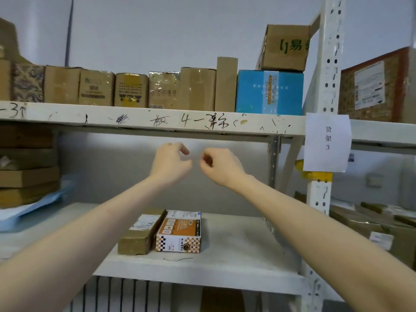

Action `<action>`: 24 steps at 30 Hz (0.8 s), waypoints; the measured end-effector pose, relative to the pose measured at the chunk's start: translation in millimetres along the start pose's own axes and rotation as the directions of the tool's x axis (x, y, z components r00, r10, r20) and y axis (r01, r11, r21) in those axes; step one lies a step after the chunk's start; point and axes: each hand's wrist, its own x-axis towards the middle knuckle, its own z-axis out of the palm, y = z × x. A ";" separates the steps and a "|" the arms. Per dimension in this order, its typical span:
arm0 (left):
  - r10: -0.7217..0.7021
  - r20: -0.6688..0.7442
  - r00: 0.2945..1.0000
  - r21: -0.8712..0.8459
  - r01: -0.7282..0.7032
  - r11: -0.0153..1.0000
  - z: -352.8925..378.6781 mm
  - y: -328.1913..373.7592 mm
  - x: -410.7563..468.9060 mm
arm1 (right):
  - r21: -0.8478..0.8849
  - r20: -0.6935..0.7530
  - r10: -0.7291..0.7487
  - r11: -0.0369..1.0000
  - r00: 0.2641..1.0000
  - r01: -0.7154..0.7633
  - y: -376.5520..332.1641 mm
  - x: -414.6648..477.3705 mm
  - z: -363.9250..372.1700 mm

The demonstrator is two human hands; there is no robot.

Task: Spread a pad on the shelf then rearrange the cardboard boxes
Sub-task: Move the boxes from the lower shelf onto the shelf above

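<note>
Left hand (170,163) loosely clawed, right hand (221,165) curled tighter; both in mid-air, nothing visibly held. White shelf (243,242): brown box (140,235) touching glossy checkered box (179,231) near the front edge, open room right. Blue pad (33,209) far left under flat cartons (27,176).

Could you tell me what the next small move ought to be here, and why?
Probably lower both hands to the brown box and the orange checkered box and lift them aside. The left hand and right hand hover empty, and those boxes sit directly on the bare shelf, with no pad under them yet.
</note>
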 end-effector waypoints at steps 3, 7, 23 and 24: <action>-0.057 0.107 0.993 0.048 0.052 0.998 15.6 -34.6 -8.3 | -0.034 0.189 0.111 0.994 0.976 -0.106 4.8 -8.9 31.1; -0.169 0.321 0.932 0.163 0.122 0.979 38.0 -85.9 -18.4 | -0.092 0.437 0.348 0.935 0.830 -0.344 15.7 -18.9 90.3; -0.326 0.597 0.733 0.466 0.014 0.885 96.1 -211.2 -37.7 | -0.133 0.674 0.676 0.508 0.298 -0.851 -10.9 -45.7 184.9; -0.311 0.607 0.731 0.438 0.018 0.899 94.8 -209.1 -36.2 | -0.112 0.672 0.684 0.473 0.285 -0.874 -13.4 -45.3 185.0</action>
